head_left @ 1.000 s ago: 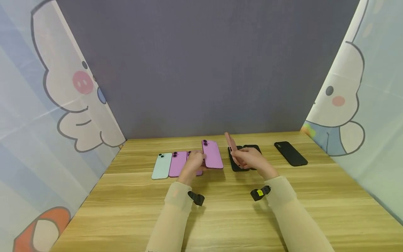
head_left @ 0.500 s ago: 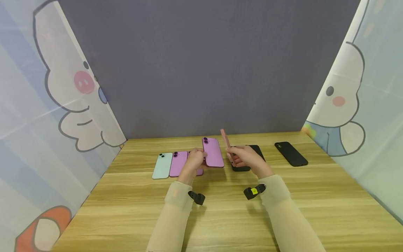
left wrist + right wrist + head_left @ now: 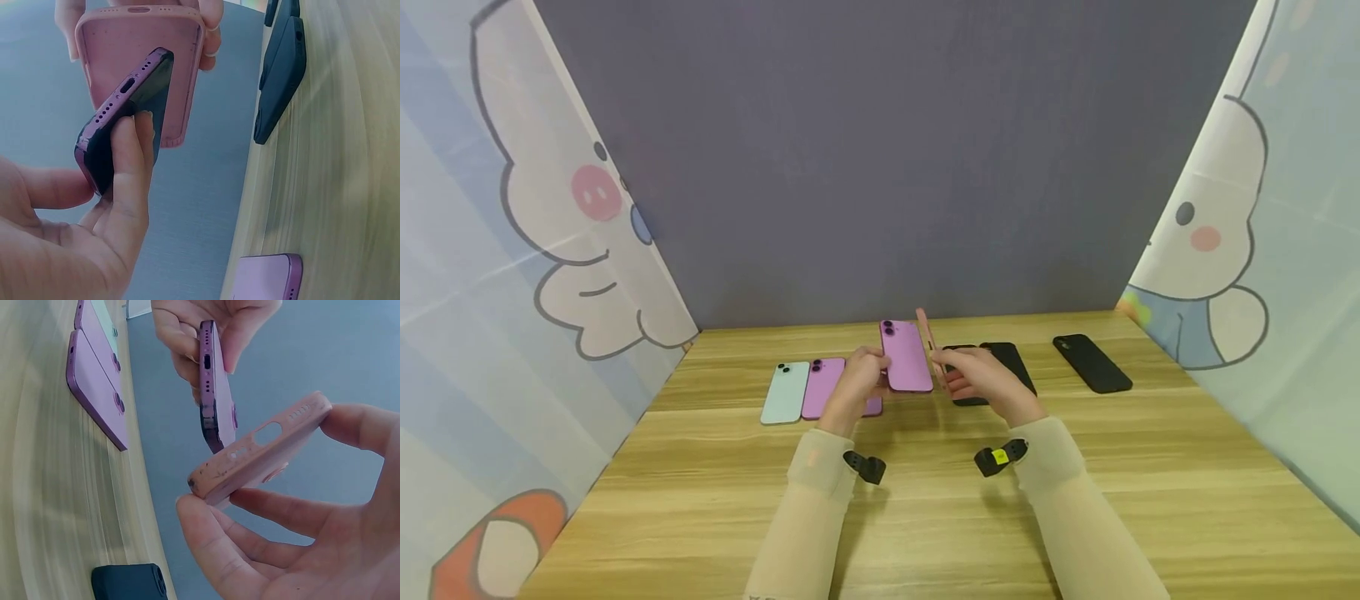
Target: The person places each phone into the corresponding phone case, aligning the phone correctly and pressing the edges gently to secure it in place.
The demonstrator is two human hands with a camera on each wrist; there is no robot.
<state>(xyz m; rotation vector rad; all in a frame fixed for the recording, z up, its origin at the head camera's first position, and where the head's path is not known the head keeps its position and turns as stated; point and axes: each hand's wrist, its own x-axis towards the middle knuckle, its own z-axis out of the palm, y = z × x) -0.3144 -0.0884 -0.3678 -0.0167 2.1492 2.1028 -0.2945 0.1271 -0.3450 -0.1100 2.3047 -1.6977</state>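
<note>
My left hand [image 3: 859, 385] pinches a purple phone [image 3: 906, 357] by its edges, thumb on one side and fingers on the other, its camera side toward the head view. In my right hand [image 3: 981, 379] is a pink phone case [image 3: 925, 333], turned almost edge-on. The left wrist view shows the hollow inside of the pink case [image 3: 140, 69], with the phone [image 3: 128, 106] tilted in front of it. From the right wrist, the case's port cut-out [image 3: 267, 434] and the phone's bottom edge [image 3: 207, 369] are visible, close to each other. Both things are held above the table.
On the wooden table [image 3: 925, 517], a mint phone [image 3: 786, 393] and two more purple phones [image 3: 823, 388] lie in a row at the left. Two black cases [image 3: 1009, 360] lie behind my right hand, and another black case [image 3: 1092, 364] lies farther right. A grey panel [image 3: 895, 167] stands behind.
My right hand has moved left with the pink case, bringing it up beside the purple phone, and the case has turned more edge-on. The left hand has raised the phone slightly.
</note>
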